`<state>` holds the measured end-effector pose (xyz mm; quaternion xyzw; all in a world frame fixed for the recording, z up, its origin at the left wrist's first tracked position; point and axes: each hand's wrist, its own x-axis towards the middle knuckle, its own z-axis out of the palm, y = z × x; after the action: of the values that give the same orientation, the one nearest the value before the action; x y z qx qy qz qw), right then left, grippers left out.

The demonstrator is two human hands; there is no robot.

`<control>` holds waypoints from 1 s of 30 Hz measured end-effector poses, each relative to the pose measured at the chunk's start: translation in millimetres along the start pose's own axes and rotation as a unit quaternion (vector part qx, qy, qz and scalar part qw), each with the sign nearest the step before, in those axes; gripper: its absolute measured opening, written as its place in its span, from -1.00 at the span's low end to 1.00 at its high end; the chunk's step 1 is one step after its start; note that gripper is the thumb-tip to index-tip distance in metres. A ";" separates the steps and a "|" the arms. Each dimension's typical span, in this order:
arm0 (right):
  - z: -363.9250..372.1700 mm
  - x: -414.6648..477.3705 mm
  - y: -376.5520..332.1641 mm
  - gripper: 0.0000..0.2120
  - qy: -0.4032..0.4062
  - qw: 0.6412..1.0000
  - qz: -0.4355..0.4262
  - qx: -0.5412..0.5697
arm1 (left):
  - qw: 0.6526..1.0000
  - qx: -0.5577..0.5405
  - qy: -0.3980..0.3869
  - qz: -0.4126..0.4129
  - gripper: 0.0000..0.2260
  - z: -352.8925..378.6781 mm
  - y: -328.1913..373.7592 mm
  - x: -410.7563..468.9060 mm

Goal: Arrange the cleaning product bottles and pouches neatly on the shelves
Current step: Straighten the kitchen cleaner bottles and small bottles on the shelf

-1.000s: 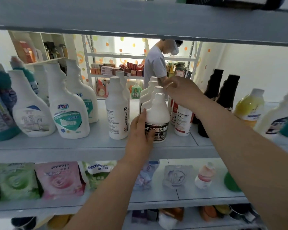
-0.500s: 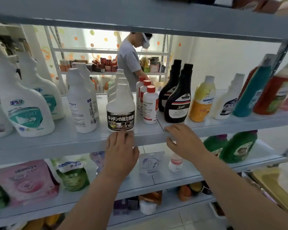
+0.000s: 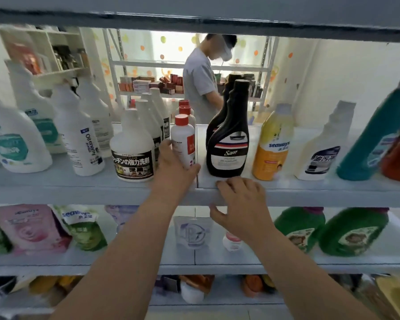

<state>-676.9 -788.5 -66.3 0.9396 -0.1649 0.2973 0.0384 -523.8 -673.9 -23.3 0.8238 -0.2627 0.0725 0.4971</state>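
My left hand (image 3: 174,168) is wrapped around the base of a small white bottle with a red cap (image 3: 183,139) on the middle shelf (image 3: 56,188). Two more red-capped bottles stand in a row behind it. Left of it stands a white bottle with a black Japanese label (image 3: 132,146). To its right is a black Saint bottle (image 3: 229,139), with another black one behind. My right hand (image 3: 240,204) rests with spread fingers on the shelf's front edge, just below the black bottle, holding nothing.
Further right stand a yellow Seaways bottle (image 3: 273,144), a white spray bottle (image 3: 323,146) and a teal bottle (image 3: 374,139). White spray bottles (image 3: 16,139) fill the left. The lower shelf holds pouches (image 3: 32,227) and green bottles (image 3: 351,229). A person (image 3: 201,82) stands behind the shelving.
My left hand rose from below the Japanese-label bottle and took hold of the red-capped bottle. My right hand stayed at the shelf's front edge. The view drew closer to the shelf.
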 end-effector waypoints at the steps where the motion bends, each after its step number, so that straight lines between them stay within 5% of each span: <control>1: 1.8 -0.5 1.6 -0.56 0.004 1.000 -0.009 -0.002 | 1.000 -0.008 0.011 -0.016 -0.25 2.8 2.1 2.3; 9: 4.0 -3.8 9.6 -0.52 -0.023 0.999 -0.027 0.030 | 0.997 -0.001 0.056 -0.053 -0.40 6.4 10.3 -10.8; 13: -13.0 1.3 14.1 -0.57 -0.059 0.984 -0.010 0.167 | 0.983 -0.169 -0.004 -0.069 -0.49 -20.6 26.4 -45.4; 18: -52.5 -6.2 -15.4 -0.60 -0.123 0.843 0.053 0.522 | 0.894 -0.421 -0.086 -0.127 -0.58 -43.6 32.9 -108.4; 22: -50.8 -34.2 -52.8 -0.66 -0.110 0.730 0.094 0.668 | 0.779 -0.564 -0.118 -0.248 -0.59 -51.3 22.3 -137.6; 25: -37.9 -53.1 -74.4 -0.62 -0.100 0.708 0.123 0.689 | 0.728 -0.585 -0.148 -0.325 -0.66 -59.8 10.6 -150.5; 30: -30.6 -72.8 -102.7 -0.44 -0.101 0.723 0.151 0.666 | 0.642 -0.628 -0.229 -0.377 -0.57 -80.3 -12.2 -166.2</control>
<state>-715.4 -665.6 -80.2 0.7101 -0.0668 0.2359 -0.6600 -647.8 -540.7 -56.3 0.3322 -0.0175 -0.4941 0.8033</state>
